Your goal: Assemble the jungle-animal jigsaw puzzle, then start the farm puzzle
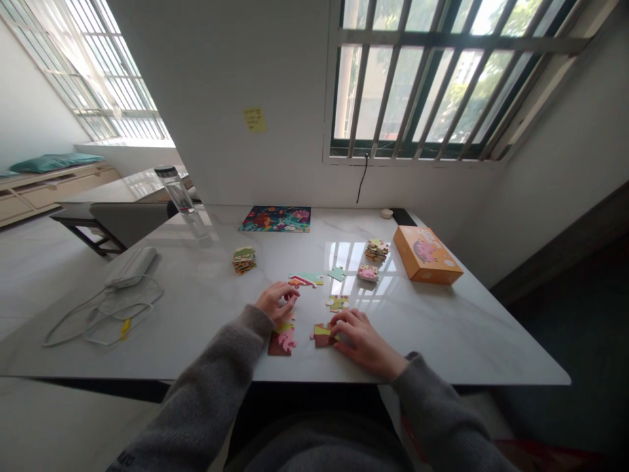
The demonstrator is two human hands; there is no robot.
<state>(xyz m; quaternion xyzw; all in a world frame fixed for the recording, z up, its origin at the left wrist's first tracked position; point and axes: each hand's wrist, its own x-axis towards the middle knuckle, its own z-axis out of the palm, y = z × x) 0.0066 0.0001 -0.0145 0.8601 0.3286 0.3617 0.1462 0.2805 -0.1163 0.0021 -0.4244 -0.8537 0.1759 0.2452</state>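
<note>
My left hand [276, 302] hovers low over the table with bent fingers, a small gap showing between thumb and forefinger and nothing visible in them. Under and beside it lies a pink-and-brown section of jigsaw puzzle [282, 342], partly covered by the hand. A red-and-green strip of joined pieces [305, 280] is just beyond its fingertips. My right hand [366, 342] has its fingers closed on the right edge of a brown-and-green puzzle piece [322, 335], which lies on the table. Farther off are a yellow-green piece [338, 303] and a pale green piece [337, 273].
Puzzle-piece stacks stand at left [244, 259] and right [377, 250], with a smaller pink-topped stack [368, 273] nearby. An orange box [426, 255] sits at right, a dark illustrated sheet [276, 219] at the back. Leftward are a bottle [175, 190] and a cable [145, 308].
</note>
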